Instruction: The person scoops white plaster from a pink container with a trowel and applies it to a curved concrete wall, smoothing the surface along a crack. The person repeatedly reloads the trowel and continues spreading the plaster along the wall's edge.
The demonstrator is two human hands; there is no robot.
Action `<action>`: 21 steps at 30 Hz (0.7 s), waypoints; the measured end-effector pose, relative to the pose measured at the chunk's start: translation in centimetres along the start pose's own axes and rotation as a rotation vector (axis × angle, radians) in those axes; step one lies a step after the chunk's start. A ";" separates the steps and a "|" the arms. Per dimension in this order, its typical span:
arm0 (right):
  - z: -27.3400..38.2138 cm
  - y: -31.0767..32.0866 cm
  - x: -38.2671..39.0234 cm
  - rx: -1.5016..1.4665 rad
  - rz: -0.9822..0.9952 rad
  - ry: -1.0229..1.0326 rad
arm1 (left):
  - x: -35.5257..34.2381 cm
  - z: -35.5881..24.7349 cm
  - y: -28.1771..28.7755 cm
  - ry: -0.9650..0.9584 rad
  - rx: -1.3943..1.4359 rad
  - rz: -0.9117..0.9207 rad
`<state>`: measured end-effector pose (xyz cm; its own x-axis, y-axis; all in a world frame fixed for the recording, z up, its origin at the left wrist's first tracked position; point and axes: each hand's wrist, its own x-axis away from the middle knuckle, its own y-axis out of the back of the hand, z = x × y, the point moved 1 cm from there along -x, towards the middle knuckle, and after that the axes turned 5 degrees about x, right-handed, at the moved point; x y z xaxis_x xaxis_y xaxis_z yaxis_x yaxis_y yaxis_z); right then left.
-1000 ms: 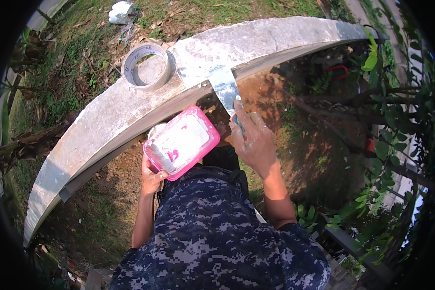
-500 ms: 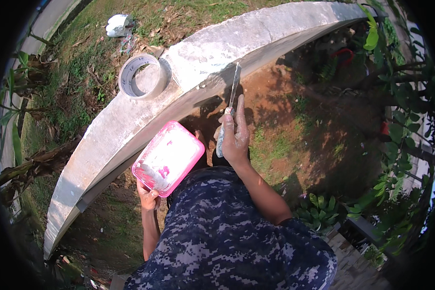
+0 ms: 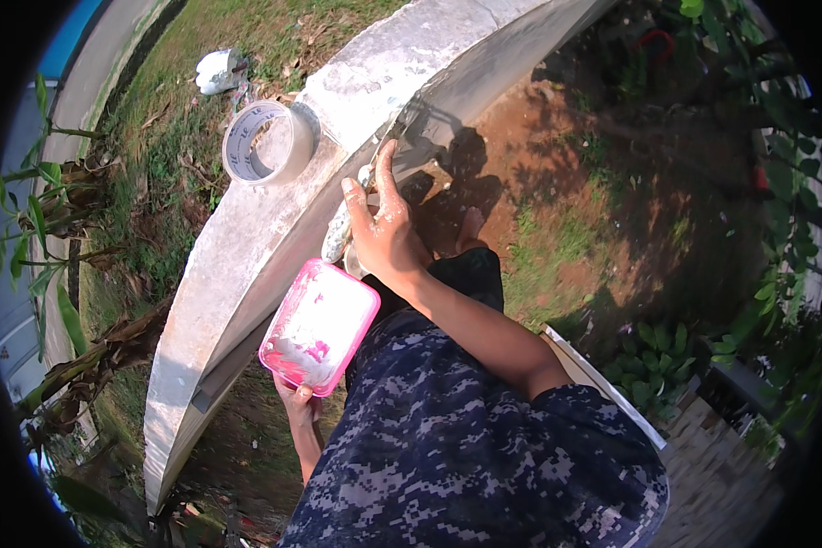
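Note:
My left hand (image 3: 299, 404) grips the lower edge of a pink plastic tub (image 3: 372, 312), tilted so that its inside shows. White paste (image 3: 294, 363) is smeared over the tub's floor and sides. In my right hand (image 3: 388, 239), spotted with white, is a putty knife (image 3: 336, 236) with a pale, crusted handle. Its blade points up and away, against or very near the inner edge of the concrete wall (image 3: 215, 260); contact cannot be made out. Fresh-looking white paste (image 3: 356, 100) coats part of the wall's top there.
A wide roll of tape (image 3: 292, 151) sits on the wall top, left of my right hand. Beyond the wall, a white plastic bottle (image 3: 217, 73) lies on grass. Plants (image 3: 658, 361) grow at the right, near paving (image 3: 712, 466). Bare soil lies inside the wall.
My right hand and the putty knife have moved left, closer to the wall and the tub. The left hand still holds the tub, slightly lower in view. The whole view has turned.

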<state>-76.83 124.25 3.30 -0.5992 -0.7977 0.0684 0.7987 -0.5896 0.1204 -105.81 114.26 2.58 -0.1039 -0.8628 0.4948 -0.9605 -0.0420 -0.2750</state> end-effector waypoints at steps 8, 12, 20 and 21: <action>-0.3 -2.6 0.9 -0.034 -0.055 -0.033 | 0.5 0.2 2.7 0.005 -0.017 0.021; -0.2 -3.9 2.3 -0.090 -0.045 -0.062 | 1.3 1.2 3.8 -0.020 -0.001 0.018; -0.5 -3.2 6.0 -0.155 -0.065 -0.139 | 3.3 3.4 6.0 -0.034 0.008 0.083; -0.3 -2.7 5.2 -0.154 -0.149 -0.044 | 3.9 3.5 6.4 -0.039 0.000 0.094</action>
<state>-82.12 121.64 3.01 -0.7106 -0.6957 0.1051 0.6979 -0.7159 -0.0203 -111.47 108.92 -0.13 -0.1838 -0.8818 0.4342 -0.9469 0.0404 -0.3189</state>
